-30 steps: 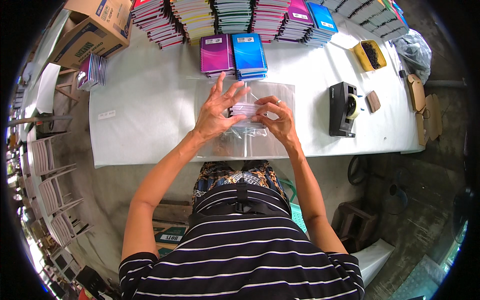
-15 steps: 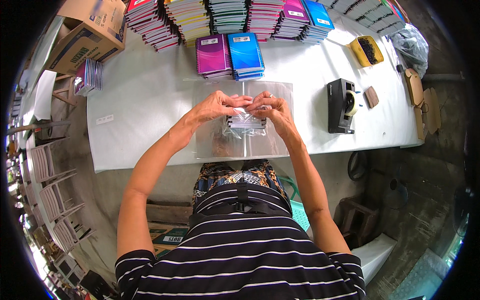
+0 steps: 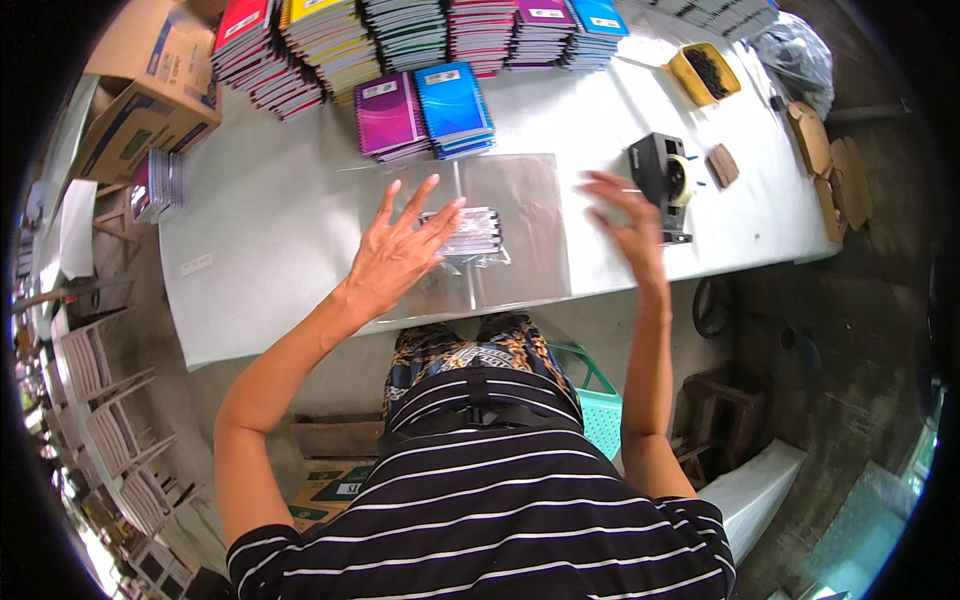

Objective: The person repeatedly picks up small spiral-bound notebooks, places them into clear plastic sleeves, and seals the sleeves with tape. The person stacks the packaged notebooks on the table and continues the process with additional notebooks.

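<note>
The white-covered table (image 3: 270, 240) directly supports tall multicoloured stacks of spiral-bound notebooks (image 3: 405, 40) at the far side; a purple notebook stack (image 3: 388, 115) beside a blue notebook stack (image 3: 452, 105); flat clear plastic sheeting (image 3: 530, 220); a black tape dispenser (image 3: 650, 165); a yellow rectangular tub (image 3: 684, 76).

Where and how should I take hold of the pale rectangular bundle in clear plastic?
Probably at the right end of the pale rectangular bundle in clear plastic, across its near and far edges, coming from the right. It lies flat, longer left to right, and the bare left-hand grip overlaps its left end, leaving the right end exposed.
</note>
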### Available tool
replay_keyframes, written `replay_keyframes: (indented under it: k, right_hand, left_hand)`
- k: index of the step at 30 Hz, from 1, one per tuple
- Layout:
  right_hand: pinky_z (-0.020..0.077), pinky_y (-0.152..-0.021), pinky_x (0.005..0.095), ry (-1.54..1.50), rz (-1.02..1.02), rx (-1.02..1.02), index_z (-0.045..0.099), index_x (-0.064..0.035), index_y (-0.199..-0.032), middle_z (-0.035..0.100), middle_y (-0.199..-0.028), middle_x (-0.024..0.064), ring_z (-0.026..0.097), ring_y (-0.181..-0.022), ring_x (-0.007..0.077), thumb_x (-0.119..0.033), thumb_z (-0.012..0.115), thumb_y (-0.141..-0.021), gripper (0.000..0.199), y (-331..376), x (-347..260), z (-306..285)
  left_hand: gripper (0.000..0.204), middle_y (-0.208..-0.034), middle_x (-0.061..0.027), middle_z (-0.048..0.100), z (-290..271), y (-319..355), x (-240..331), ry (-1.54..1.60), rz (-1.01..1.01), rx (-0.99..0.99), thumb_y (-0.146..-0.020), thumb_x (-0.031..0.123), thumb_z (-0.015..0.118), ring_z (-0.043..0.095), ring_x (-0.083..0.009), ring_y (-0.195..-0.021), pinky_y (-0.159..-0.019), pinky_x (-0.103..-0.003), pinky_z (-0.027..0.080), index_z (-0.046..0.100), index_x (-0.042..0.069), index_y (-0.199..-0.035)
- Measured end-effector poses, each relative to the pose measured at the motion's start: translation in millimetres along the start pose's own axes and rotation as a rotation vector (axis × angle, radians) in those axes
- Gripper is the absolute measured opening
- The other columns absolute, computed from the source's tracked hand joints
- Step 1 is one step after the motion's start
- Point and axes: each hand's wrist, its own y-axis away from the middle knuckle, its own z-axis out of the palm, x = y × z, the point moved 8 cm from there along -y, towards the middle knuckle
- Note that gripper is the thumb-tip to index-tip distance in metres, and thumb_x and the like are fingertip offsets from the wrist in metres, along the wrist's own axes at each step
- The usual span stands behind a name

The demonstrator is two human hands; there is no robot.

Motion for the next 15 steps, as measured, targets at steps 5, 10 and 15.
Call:
replay_keyframes:
  k: [5,10,15]
  right_hand:
    - [0.0454,-0.083,0.0396,0.081,0.768,0.523,0.072,-0.0017,-0.095,0.063,-0.098,0.0113,0.058,-0.095,0.0219,-0.027,0.078,-0.075,0.032,89,224,-172]
    - [0.0447,-0.093,0.0531,-0.308,0.950,0.250,0.067,-0.0039,-0.105,0.063,-0.105,0.0072,0.054,-0.110,0.0222,-0.029,0.074,-0.084,0.034,91,235,-149]
    - [0.0466,-0.095,0.0564,-0.770,0.681,0.257,0.064,0.0003,-0.097,0.058,-0.115,0.0117,0.055,-0.109,0.0212,-0.015,0.067,-0.089,0.017,90,241,-126]
  left_hand:
    - [0.062,-0.152,0.0057,0.034,-9,-13,10,0.005,0.034,0.002,-0.081,0.030,0.069,0.016,-0.0276,-0.146,-0.117,-0.056,0.015,0.050,0.014,-0.138]
    - [0.064,-0.151,0.0049,0.036,-7,-14,10,0.019,0.027,0.006,-0.077,0.023,0.073,0.020,-0.0298,-0.145,-0.116,-0.056,0.016,0.052,0.014,-0.136]
    - [0.064,-0.151,0.0046,0.037,-4,-12,10,-0.009,0.024,0.000,-0.079,0.023,0.072,0.020,-0.0301,-0.145,-0.116,-0.057,0.016,0.050,0.013,-0.138]
